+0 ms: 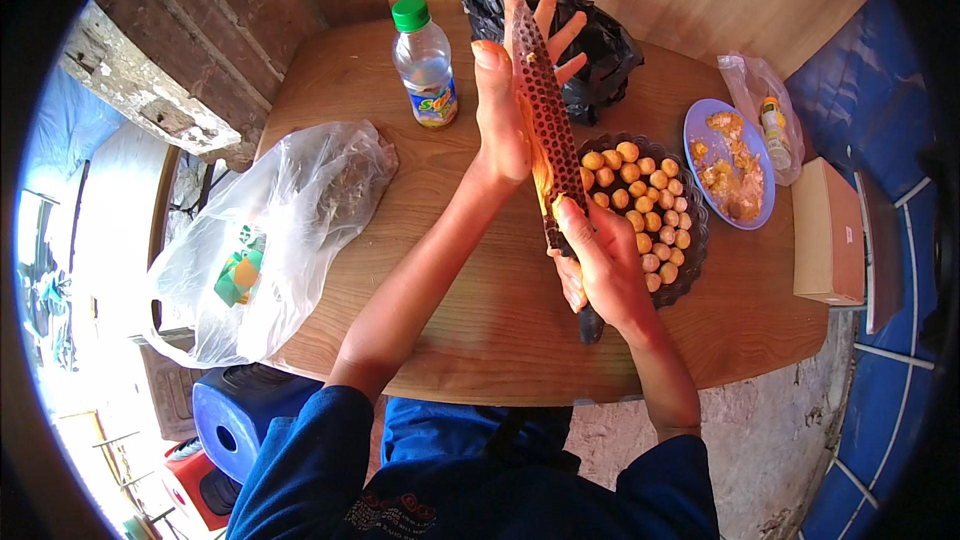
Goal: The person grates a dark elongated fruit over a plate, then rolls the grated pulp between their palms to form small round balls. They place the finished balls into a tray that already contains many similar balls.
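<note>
My right hand grips what looks like a broad knife near its lower end, and a dark handle end shows below the fist. The blade is tilted up, narrows to a tip and carries a pattern of dark dots. Soft orange dough or mash clings along its left edge. My left hand is raised behind the blade's upper part, fingers spread and thumb smeared orange. Whether the palm touches the blade I cannot tell. Beneath the right hand, a dark scalloped tray holds many small yellowish balls, partly hidden.
A lilac plate with orange mash and white powder lies at right, near a bagged small bottle and a cardboard box. A green-capped bottle, black plastic bag and clear plastic bag stand on the wooden table.
</note>
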`<state>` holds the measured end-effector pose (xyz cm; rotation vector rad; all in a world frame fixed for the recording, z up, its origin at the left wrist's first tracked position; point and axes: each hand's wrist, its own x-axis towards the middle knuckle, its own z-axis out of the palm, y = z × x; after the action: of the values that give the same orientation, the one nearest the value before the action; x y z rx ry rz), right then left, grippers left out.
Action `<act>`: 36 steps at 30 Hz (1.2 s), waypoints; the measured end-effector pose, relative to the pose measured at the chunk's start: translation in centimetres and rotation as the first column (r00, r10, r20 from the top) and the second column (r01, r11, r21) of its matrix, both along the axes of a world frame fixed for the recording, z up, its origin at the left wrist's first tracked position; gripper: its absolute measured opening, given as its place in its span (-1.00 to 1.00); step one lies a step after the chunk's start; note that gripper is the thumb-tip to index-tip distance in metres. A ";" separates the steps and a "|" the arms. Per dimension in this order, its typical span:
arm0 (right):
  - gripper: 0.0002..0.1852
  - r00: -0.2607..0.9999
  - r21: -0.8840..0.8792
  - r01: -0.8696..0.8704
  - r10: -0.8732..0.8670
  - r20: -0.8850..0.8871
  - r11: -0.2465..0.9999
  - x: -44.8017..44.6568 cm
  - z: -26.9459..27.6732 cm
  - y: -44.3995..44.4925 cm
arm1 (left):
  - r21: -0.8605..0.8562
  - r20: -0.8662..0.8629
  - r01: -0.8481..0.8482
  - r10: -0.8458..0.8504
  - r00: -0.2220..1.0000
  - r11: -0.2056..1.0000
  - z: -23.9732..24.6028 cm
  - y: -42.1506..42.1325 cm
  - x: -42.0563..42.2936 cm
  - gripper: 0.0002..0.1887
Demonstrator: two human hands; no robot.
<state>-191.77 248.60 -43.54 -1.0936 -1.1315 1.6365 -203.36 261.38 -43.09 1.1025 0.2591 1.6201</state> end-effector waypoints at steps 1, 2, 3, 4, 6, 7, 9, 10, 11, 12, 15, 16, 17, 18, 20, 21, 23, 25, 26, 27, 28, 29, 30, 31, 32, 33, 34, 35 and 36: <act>-0.63 1.000 -0.004 -0.006 0.006 0.005 1.000 0.0 0.0 0.0 | 0.019 -0.023 -0.020 0.020 1.000 1.000 -0.1 0.1 0.0 0.24; -0.62 1.000 -0.024 0.003 -0.002 0.027 1.000 0.0 0.0 0.1 | 0.027 -0.032 -0.028 0.029 0.999 0.999 -0.2 0.3 0.1 0.24; -0.61 1.000 -0.020 -0.010 0.011 0.009 1.000 0.1 0.1 0.1 | 0.041 -0.050 -0.039 0.041 0.998 0.998 -0.2 0.4 0.2 0.24; -0.61 1.000 -0.030 -0.009 0.009 0.008 1.000 0.2 0.2 0.1 | 0.042 -0.065 -0.058 0.060 0.996 0.997 -0.2 0.4 0.2 0.24; -0.61 0.999 -0.052 -0.036 0.034 -0.027 0.998 0.5 0.7 0.0 | 0.033 -0.048 -0.037 0.038 0.998 0.999 0.1 0.5 0.2 0.28; -0.61 0.996 -0.063 -0.064 0.061 -0.059 0.996 0.8 1.0 -0.1 | 0.000 -0.064 -0.038 0.038 0.997 0.999 0.3 0.4 0.2 0.30; -0.62 0.988 -0.046 -0.104 0.098 -0.121 0.994 1.6 1.7 -0.2 | -0.093 0.072 0.136 -0.130 0.989 0.986 0.8 0.1 0.0 0.38; -0.62 0.983 -0.019 -0.114 0.110 -0.149 0.993 2.2 2.1 -0.3 | -0.142 0.147 0.232 -0.212 0.966 0.962 1.1 -0.1 -0.2 0.42; -0.63 0.975 0.024 -0.124 0.126 -0.183 0.992 2.7 2.3 -0.4 | -0.133 0.319 0.454 -0.395 0.861 0.881 1.5 -0.2 -0.3 0.45; -0.65 0.995 0.122 -0.017 0.029 -0.098 0.992 3.0 2.3 -0.3 | -0.076 0.487 0.657 -0.546 0.681 0.750 1.8 -0.3 -0.5 0.48; -0.68 0.980 0.242 0.187 -0.198 0.022 0.952 3.7 2.1 0.4 | -0.027 0.556 0.794 -0.651 0.517 0.608 2.6 -0.7 -0.5 0.54; -0.70 0.967 0.278 0.228 -0.251 0.049 0.933 3.8 1.9 0.6 | -0.024 0.564 0.813 -0.663 0.492 0.582 2.8 -0.9 -0.5 0.53; -0.70 0.958 0.307 0.241 -0.276 0.075 0.921 4.0 1.8 0.8 | -0.021 0.573 0.831 -0.674 0.466 0.556 2.9 -1.1 -0.5 0.51; -0.71 0.948 0.336 0.253 -0.302 0.100 0.907 4.1 1.7 0.9 | 0.006 0.611 0.856 -0.679 0.406 0.517 3.0 -1.2 -0.5 0.50; -0.71 0.930 0.384 0.277 -0.345 0.123 0.881 4.5 1.7 1.0 | 0.051 0.674 0.891 -0.674 0.302 0.450 3.2 -1.3 -0.3 0.48; -0.72 0.923 0.383 0.289 -0.362 0.132 0.877 4.7 1.8 1.1 | 0.052 0.670 0.899 -0.683 0.291 0.435 3.4 -1.4 -0.3 0.48; -0.72 0.908 0.383 0.315 -0.393 0.146 0.868 5.1 2.0 1.2 | -0.018 0.603 0.875 -0.693 0.395 0.483 3.6 -1.5 0.0 0.47; -0.72 0.890 0.399 0.305 -0.408 0.202 0.864 5.5 2.1 1.3 | -0.080 0.539 0.851 -0.696 0.475 0.519 3.8 -1.7 0.4 0.50; -0.72 0.878 0.405 0.307 -0.421 0.228 0.861 5.6 2.1 1.4 | -0.091 0.520 0.846 -0.700 0.490 0.525 3.8 -1.8 0.6 0.51; -0.72 0.865 0.420 0.314 -0.439 0.242 0.851 5.7 2.1 1.4 | -0.102 0.500 0.842 -0.704 0.504 0.530 3.9 -2.0 0.7 0.52; -0.73 0.841 0.519 0.269 -0.461 0.284 0.811 5.8 2.0 1.5 | -0.106 0.523 0.861 -0.708 0.474 0.498 3.9 -2.1 0.8 0.55; -0.73 0.839 0.537 0.249 -0.457 0.297 0.806 5.8 2.0 1.5 | -0.117 0.509 0.855 -0.708 0.489 0.506 3.9 -2.3 0.9 0.55; -0.74 0.830 0.543 0.231 -0.455 0.322 0.807 5.9 1.9 1.6 | -0.129 0.495 0.848 -0.708 0.504 0.514 3.8 -2.4 0.9 0.54; -0.74 0.822 0.538 0.202 -0.441 0.360 0.818 5.9 1.8 1.6 | -0.108 0.521 0.863 -0.711 0.472 0.494 3.7 -2.4 0.9 0.54; -0.75 0.789 0.550 0.167 -0.446 0.423 0.818 5.8 1.7 1.6 | -0.155 0.549 0.858 -0.679 0.487 0.490 3.6 -2.4 0.8 0.47; -0.75 0.795 0.540 0.146 -0.423 0.435 0.829 5.7 1.6 1.5 | -0.149 0.562 0.858 -0.672 0.483 0.491 3.5 -2.2 0.8 0.46; -0.76 0.800 0.530 0.135 -0.408 0.440 0.837 5.5 1.5 1.5 | -0.144 0.574 0.858 -0.664 0.478 0.493 3.3 -2.0 0.7 0.46; -0.76 0.805 0.520 0.125 -0.392 0.445 0.845 5.3 1.4 1.4 | -0.129 0.584 0.861 -0.664 0.467 0.492 3.2 -1.8 0.6 0.46; -0.75 0.824 0.475 0.132 -0.363 0.435 0.870 5.0 1.2 1.4 | -0.096 0.594 0.862 -0.667 0.451 0.498 3.0 -1.7 0.4 0.44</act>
<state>-186.81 250.00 -42.32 -1.3512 -1.5204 0.8326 -202.93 259.71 -40.04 0.3285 -0.2632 0.8474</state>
